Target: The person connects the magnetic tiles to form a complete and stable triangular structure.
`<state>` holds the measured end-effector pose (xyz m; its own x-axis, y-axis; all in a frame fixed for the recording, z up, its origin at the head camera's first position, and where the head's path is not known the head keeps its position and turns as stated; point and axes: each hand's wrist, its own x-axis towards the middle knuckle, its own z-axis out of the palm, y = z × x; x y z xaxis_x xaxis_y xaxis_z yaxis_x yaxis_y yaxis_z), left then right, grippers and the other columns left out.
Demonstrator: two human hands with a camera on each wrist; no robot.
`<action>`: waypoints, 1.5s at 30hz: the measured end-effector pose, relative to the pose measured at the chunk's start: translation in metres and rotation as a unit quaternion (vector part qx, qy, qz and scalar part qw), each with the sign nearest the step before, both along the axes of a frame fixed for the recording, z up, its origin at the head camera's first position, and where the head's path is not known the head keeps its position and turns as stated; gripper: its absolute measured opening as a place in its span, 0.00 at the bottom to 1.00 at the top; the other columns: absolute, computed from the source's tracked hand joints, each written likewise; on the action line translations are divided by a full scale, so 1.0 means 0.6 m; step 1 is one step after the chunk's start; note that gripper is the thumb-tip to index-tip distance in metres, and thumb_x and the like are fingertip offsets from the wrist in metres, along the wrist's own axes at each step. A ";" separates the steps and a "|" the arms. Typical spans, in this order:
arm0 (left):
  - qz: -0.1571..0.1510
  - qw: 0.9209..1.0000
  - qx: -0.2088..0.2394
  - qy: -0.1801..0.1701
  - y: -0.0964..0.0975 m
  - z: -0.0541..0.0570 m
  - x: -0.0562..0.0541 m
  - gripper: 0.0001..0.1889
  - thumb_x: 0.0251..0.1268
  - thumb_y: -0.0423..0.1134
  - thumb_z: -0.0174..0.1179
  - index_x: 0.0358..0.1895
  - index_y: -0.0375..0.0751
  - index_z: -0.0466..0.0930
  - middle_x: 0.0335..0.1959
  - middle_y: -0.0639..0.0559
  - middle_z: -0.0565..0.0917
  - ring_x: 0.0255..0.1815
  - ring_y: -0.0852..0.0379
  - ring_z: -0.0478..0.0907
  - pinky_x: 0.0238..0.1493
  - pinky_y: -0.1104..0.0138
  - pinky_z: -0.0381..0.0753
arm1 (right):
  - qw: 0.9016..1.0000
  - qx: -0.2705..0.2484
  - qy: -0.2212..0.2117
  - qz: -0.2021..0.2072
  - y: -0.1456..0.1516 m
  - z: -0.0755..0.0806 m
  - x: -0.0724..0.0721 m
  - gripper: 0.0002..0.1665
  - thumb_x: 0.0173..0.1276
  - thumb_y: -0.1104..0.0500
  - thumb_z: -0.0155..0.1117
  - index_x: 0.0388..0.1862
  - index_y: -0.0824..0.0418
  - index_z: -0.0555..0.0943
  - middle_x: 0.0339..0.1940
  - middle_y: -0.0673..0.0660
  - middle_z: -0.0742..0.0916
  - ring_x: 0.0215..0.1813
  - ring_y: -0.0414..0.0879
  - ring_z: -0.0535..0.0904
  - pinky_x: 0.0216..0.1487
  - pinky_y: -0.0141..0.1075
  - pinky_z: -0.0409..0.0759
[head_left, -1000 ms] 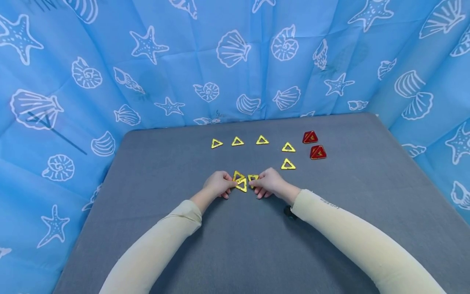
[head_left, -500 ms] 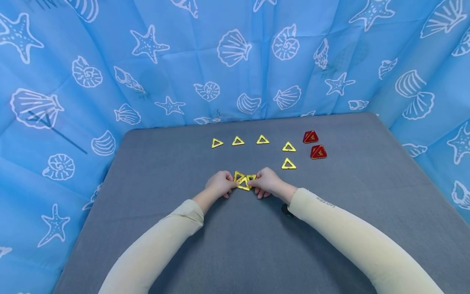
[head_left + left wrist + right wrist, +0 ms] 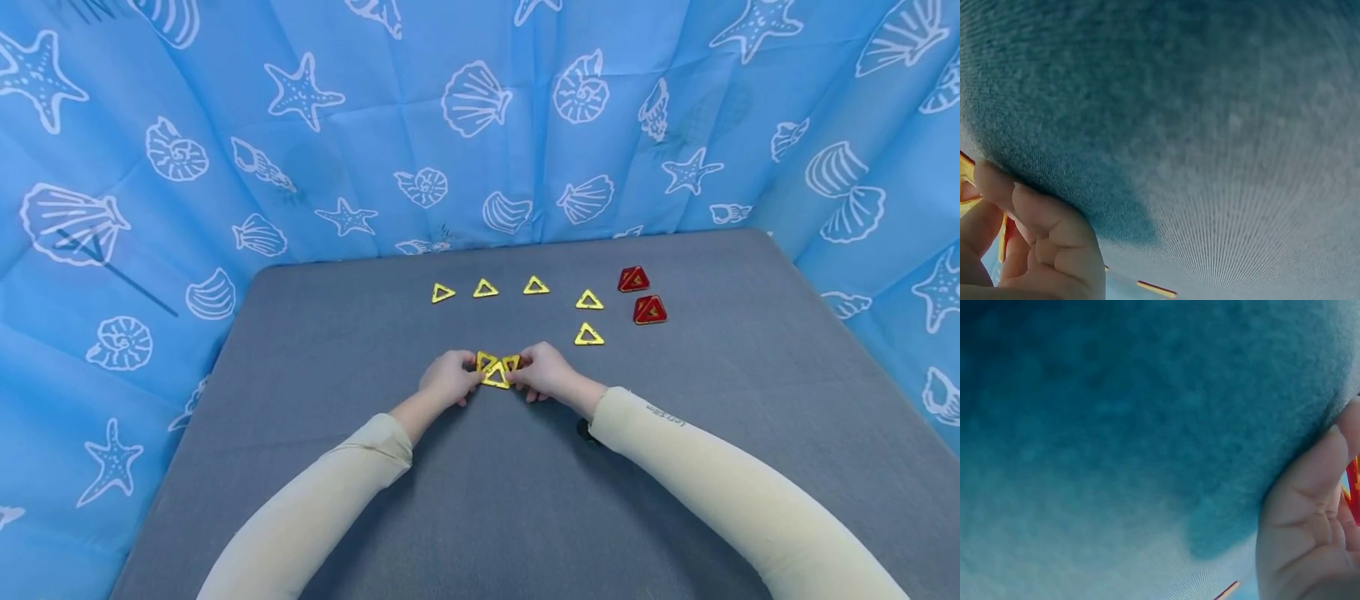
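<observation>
Though apart earlier, yellow triangle (image 3: pixel 511 359) against another (image 3: pixel 495 383)

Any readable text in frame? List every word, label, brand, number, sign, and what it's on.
Nothing legible.
Right sleeve: dark lettering, too small to read.
Red triangles: small gold marks, can't tell if lettering.
Yellow triangles: no text I can make out.
</observation>
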<state>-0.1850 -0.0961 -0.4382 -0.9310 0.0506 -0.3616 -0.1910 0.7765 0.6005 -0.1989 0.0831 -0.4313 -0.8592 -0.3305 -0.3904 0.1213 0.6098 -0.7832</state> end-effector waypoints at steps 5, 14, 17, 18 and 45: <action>-0.009 1.000 0.010 0.002 -0.002 0.002 0.001 0.14 0.69 0.41 0.60 0.53 0.41 0.82 0.21 0.54 0.78 0.14 0.60 0.74 0.20 0.68 0.69 | 1.000 -0.002 0.007 0.008 -0.001 0.001 0.001 0.08 0.70 0.63 0.61 0.32 0.67 0.81 0.22 0.55 0.82 0.18 0.42 0.76 0.19 0.32 0.71; -0.042 0.999 0.006 0.020 -0.004 0.003 0.004 0.12 0.72 0.41 0.56 0.51 0.42 0.84 0.19 0.54 0.77 0.14 0.60 0.73 0.20 0.68 0.67 | 0.999 -0.004 0.020 0.024 0.000 -0.003 -0.002 0.21 0.72 0.62 0.59 0.62 0.69 0.76 0.25 0.56 0.83 0.17 0.43 0.75 0.19 0.33 0.70; -0.054 0.998 0.001 0.023 -0.004 0.002 0.004 0.13 0.73 0.41 0.56 0.53 0.42 0.83 0.19 0.54 0.77 0.14 0.60 0.73 0.21 0.68 0.67 | 0.999 -0.004 0.022 0.030 0.000 -0.003 -0.002 0.26 0.72 0.61 0.59 0.67 0.69 0.71 0.25 0.56 0.82 0.16 0.42 0.74 0.19 0.33 0.70; -0.058 0.998 -0.001 0.024 -0.004 0.002 0.004 0.13 0.73 0.41 0.56 0.54 0.42 0.83 0.19 0.54 0.77 0.15 0.60 0.73 0.21 0.68 0.67 | 0.999 -0.003 0.022 0.031 0.000 -0.003 -0.002 0.27 0.72 0.61 0.60 0.68 0.68 0.71 0.25 0.56 0.82 0.16 0.42 0.74 0.18 0.33 0.70; -0.079 0.996 -0.033 0.021 0.003 0.008 0.007 0.19 0.73 0.44 0.55 0.62 0.42 0.78 0.31 0.50 0.83 0.18 0.60 0.75 0.23 0.68 0.70 | 0.999 0.010 0.018 0.031 -0.002 -0.004 -0.003 0.24 0.73 0.59 0.60 0.66 0.63 0.74 0.24 0.55 0.82 0.15 0.42 0.72 0.18 0.32 0.70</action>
<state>-0.1807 -0.0943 -0.4337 -0.9279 0.1752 -0.3292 -0.0384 0.8331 0.5517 -0.2009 0.0816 -0.4336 -0.8511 -0.3760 -0.3664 0.0543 0.6312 -0.7737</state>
